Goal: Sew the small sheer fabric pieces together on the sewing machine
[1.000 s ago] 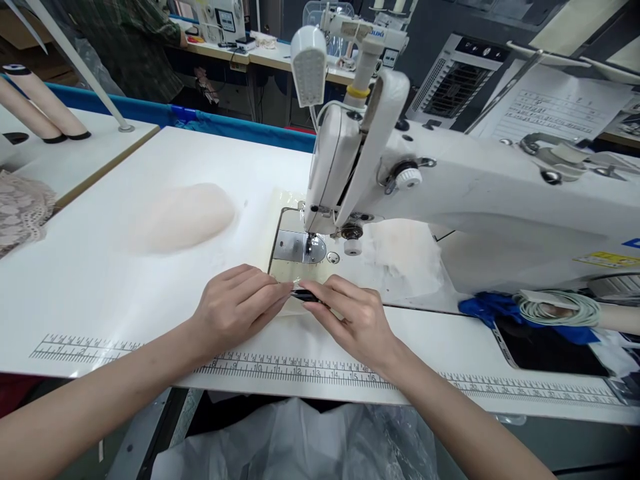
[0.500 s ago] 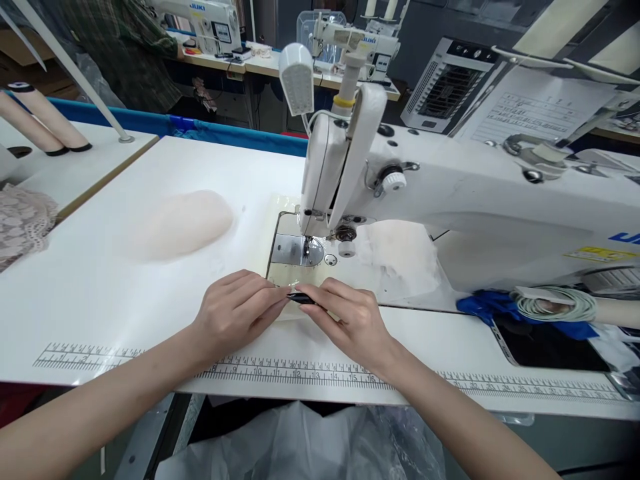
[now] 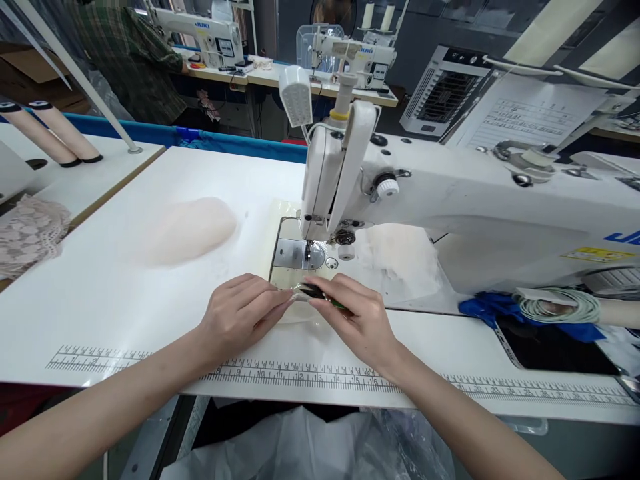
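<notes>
My right hand [image 3: 357, 320] is closed around small thread snips [image 3: 315, 291], dark with a bit of green showing by the palm. The tips of the snips point left toward my left hand [image 3: 243, 313]. Thumb and index finger of that hand pinch a thin pale strip [image 3: 300, 296], which is too small to name surely. Both hands meet just in front of the needle plate [image 3: 290, 253] of a white sewing machine [image 3: 425, 180]. A soft beige moulded cup [image 3: 207, 227] lies on the table, left of the machine.
Pale fabric pieces [image 3: 400, 257] lie under the machine arm. A printed ruler [image 3: 300, 375] runs along the front edge. On the right are a phone [image 3: 555, 343], a blue cloth [image 3: 487, 307] and coiled cord [image 3: 557, 307]. Lace [image 3: 35, 233] sits at left. A co-worker [image 3: 130, 60] stands behind.
The snips have turned in my right hand and moved slightly right, and more of the pale strip shows between the hands. The view has shifted a little.
</notes>
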Motion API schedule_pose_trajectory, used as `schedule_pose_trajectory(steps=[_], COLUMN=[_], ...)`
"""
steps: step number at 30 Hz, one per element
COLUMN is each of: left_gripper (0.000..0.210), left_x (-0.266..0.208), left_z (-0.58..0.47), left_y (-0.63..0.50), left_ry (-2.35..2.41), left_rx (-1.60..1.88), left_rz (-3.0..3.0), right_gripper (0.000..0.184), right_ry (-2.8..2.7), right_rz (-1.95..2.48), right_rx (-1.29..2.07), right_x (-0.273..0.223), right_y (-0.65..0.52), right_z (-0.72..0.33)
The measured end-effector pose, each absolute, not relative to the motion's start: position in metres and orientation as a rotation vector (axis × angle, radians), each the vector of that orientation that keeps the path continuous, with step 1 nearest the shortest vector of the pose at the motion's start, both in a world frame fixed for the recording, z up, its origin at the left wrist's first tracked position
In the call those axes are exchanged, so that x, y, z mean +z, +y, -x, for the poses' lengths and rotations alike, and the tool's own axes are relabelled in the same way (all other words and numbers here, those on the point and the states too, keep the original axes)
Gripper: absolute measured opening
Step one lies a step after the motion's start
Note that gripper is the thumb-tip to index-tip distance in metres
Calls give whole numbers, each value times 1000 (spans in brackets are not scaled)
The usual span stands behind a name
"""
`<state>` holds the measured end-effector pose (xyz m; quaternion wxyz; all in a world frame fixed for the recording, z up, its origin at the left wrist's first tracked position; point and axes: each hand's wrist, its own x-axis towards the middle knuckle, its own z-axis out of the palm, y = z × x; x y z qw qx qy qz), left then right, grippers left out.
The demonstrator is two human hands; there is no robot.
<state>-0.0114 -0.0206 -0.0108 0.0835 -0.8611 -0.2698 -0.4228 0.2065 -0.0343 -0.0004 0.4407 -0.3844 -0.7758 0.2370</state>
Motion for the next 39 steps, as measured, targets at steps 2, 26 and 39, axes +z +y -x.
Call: schedule_pose_trajectory(steps=[2,26,39], left_gripper=[11,19,21], left_x=[-11,5,7], left_z=[11,8,8], left_y=[-21,-24,-17], left_ry=[-811,-2277,-2251], left_rx=[-1253,-1495,-1836], left_rz=[2576,3227,3263], right_gripper=[31,20,33], right_ry=[-1854,-1656,-2079], right_rz=[975,1194,1158], right_rx=[676,1015,550], right_x=[3,6,-4], right_y=[-34,-24,-28], right_z=[-205,-206,-207])
